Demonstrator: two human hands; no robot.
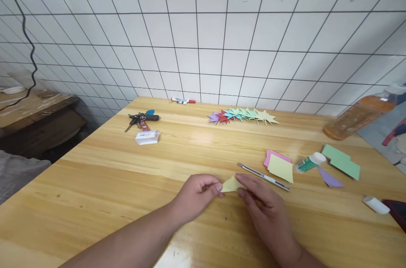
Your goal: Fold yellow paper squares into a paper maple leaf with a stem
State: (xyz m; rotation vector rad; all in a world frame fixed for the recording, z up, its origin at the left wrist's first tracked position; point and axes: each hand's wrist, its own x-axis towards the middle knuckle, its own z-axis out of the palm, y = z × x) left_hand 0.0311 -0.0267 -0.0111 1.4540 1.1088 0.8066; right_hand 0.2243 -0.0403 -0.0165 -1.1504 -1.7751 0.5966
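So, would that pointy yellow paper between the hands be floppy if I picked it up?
The pointy yellow paper looks thin and small, so it's probably very light. It seems folded, which may make it stiffer than the flat yellow square, though squeezing could still crumple it. With those slanting edges, it would likely slide, not roll.

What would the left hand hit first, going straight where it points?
The left hand would first meet the folded yellow paper it pinches, then probably the right hand beyond; exact depth is unclear.
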